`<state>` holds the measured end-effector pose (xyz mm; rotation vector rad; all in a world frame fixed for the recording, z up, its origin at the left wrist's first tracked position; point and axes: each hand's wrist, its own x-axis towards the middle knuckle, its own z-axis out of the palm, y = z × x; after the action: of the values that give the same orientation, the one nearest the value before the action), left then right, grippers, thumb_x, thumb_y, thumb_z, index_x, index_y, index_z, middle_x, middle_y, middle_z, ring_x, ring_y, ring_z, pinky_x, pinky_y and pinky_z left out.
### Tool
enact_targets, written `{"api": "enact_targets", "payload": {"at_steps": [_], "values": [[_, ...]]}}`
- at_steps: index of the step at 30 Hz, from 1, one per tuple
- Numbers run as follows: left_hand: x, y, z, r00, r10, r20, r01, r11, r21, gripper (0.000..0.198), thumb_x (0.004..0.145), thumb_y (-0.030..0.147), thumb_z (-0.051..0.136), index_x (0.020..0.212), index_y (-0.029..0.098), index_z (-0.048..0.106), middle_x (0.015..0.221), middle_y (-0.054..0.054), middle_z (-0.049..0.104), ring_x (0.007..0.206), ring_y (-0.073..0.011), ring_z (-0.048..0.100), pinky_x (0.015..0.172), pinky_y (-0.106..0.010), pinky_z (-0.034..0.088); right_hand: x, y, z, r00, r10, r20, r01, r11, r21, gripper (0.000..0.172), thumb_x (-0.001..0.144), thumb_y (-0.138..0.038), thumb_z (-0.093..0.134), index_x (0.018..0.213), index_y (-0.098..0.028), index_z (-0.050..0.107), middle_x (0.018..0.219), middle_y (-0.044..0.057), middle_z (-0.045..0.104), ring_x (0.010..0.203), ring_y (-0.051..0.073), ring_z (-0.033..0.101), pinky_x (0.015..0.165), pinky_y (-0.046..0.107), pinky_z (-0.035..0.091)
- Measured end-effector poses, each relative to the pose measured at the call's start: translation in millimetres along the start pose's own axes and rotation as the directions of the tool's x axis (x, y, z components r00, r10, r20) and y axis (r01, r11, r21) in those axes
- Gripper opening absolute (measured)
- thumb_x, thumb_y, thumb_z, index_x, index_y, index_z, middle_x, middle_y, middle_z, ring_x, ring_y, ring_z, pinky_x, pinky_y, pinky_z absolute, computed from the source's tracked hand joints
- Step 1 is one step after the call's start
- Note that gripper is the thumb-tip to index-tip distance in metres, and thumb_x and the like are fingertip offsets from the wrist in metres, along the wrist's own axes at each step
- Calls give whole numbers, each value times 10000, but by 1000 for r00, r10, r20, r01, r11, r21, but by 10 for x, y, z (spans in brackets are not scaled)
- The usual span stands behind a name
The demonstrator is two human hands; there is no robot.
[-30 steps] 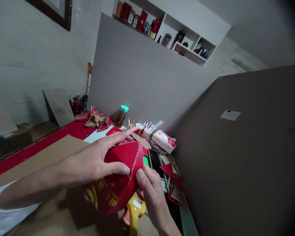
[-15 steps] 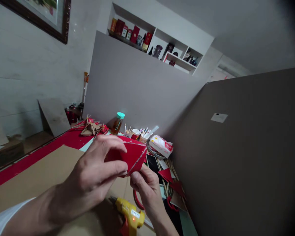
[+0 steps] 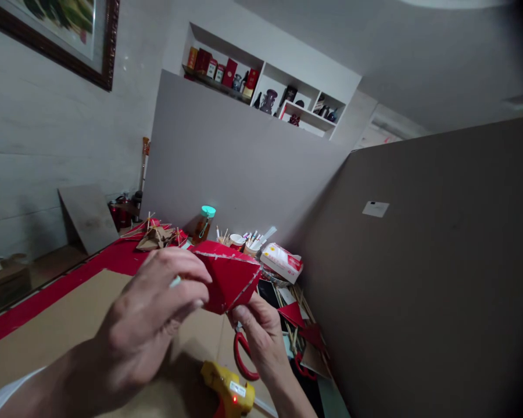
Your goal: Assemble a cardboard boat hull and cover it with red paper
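A red cardboard shape (image 3: 229, 276), folded into flat facets with pale glue lines along its edges, is held up over the table. My right hand (image 3: 264, 325) pinches its lower corner between thumb and fingers. At its left side is my left hand (image 3: 157, 307), fingers loosely bent and thumb apart from them; the fingertips overlap the cardboard's left edge, and whether they touch it I cannot tell. Below lies a yellow glue gun (image 3: 229, 386) with a lit red light. Red-handled scissors (image 3: 244, 357) lie partly behind my right hand.
A brown board (image 3: 70, 313) covers much of the red-topped table. Along the back stand a teal-lidded bottle (image 3: 204, 225), cups of pens (image 3: 253, 247) and a tissue pack (image 3: 281, 261). Red triangles (image 3: 292, 314) and sticks lie at right beside a grey partition (image 3: 418, 278).
My left hand has drawn back to the left from the red cardboard, uncovering more of it. My right hand keeps its pinch. The whole view has shifted slightly.
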<state>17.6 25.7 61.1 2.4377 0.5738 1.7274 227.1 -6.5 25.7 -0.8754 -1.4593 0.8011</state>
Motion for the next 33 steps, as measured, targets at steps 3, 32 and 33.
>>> {"api": "enact_targets", "payload": {"at_steps": [3, 32, 33], "values": [[87, -62, -148, 987, -136, -85, 131, 989, -63, 197, 1015, 218, 458, 865, 280, 570, 1026, 35, 639, 1031, -225, 606, 972, -438, 491, -16, -12, -17, 999, 8, 33, -8, 1000, -2, 285, 951, -468, 669, 844, -206, 704, 753, -7, 537, 715, 140, 445, 681, 261, 402], [196, 1, -90, 845, -402, 351, 455, 887, -79, 418, 737, 520, 839, 1060, 267, 756, 1129, -58, 806, 1017, -341, 757, 944, -481, 637, -173, -594, -16, 841, -541, -11, 367, 587, -721, 320, 999, -173, 637, 1297, -288, 649, 1436, 44, 582, 1333, 225, 490, 1141, 455, 389], [183, 19, -85, 853, -386, 351, 439, 894, -83, 408, 745, 525, 836, 1060, 279, 755, 1113, -46, 809, 1028, -342, 758, 920, -467, 648, -174, -594, -5, 837, -547, 0, 375, 575, -727, 287, 990, -151, 643, 1249, -272, 672, 1428, 54, 585, 1325, 228, 495, 1128, 458, 409]]}}
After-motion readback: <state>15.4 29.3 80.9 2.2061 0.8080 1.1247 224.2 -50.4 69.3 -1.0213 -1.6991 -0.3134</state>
